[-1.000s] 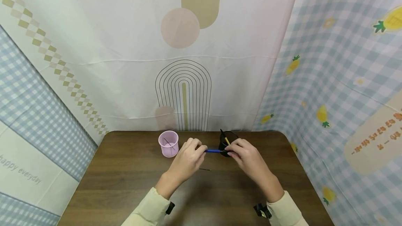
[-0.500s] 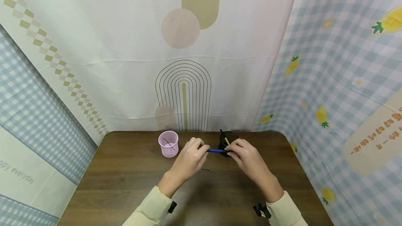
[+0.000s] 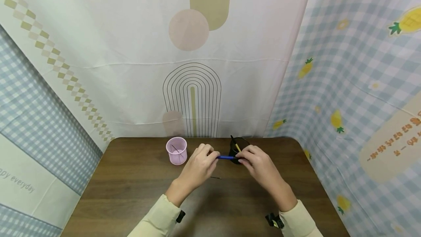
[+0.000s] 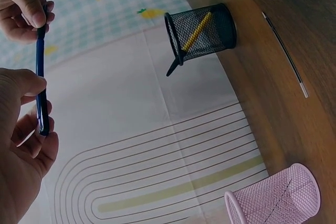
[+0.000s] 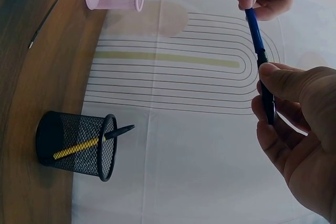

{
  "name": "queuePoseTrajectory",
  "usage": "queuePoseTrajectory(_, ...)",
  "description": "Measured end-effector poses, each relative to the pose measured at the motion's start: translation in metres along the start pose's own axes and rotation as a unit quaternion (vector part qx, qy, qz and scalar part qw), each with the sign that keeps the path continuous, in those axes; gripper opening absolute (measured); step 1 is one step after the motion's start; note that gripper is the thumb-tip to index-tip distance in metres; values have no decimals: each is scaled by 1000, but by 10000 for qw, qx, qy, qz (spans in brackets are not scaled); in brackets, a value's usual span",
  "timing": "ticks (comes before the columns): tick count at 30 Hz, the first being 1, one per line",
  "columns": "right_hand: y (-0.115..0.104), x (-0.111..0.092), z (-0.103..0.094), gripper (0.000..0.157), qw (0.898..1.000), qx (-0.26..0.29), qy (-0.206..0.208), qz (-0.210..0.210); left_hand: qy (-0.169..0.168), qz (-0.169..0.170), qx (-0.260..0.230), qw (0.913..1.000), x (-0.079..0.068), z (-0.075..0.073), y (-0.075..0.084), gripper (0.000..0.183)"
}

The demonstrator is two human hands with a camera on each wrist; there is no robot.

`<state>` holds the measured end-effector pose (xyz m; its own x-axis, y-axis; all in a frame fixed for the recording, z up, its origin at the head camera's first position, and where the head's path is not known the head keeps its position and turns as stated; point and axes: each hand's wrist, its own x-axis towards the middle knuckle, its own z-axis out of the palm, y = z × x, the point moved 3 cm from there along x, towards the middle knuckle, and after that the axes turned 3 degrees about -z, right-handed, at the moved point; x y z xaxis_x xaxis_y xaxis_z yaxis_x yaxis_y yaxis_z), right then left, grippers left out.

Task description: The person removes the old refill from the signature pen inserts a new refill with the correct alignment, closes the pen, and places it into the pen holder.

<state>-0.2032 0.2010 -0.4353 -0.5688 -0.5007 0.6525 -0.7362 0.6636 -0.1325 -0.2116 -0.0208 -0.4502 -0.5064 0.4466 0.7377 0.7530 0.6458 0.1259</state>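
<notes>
A blue pen with a black end section lies level between my two hands, above the table. My left hand pinches its blue end between thumb and fingers. At the black end, thumb and fingers of my right hand grip the pen. Behind the right hand stands a black mesh pen cup holding a yellow-and-black pen. Left of my left hand is a pink mesh pen cup with a thin dark stick in it. A thin pen refill lies on the table.
The brown wooden table ends at a hanging printed cloth just behind the cups. A checked cloth with pineapples hangs along the right side, and another checked cloth hangs at left.
My left hand has shifted slightly to the right, showing a little more of the refill on the table. Both hands keep hold of the pen; the right hand has hardly moved.
</notes>
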Motion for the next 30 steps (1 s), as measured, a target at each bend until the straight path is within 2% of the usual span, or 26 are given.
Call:
queuePoseTrajectory(13,1,-2,0,23,9998,-25,-72,162,-112,-71,-46,9999,0,1,1,12)
queuePoseTrajectory(25,5,-7,1,37,9947,963,-59,347,-195,-163,-80,9996,-2,4,0,12)
queuePoseTrajectory(30,7,-9,1,37,9923,1123,-17,518,-186,-154,-122,9996,-3,3,0,12)
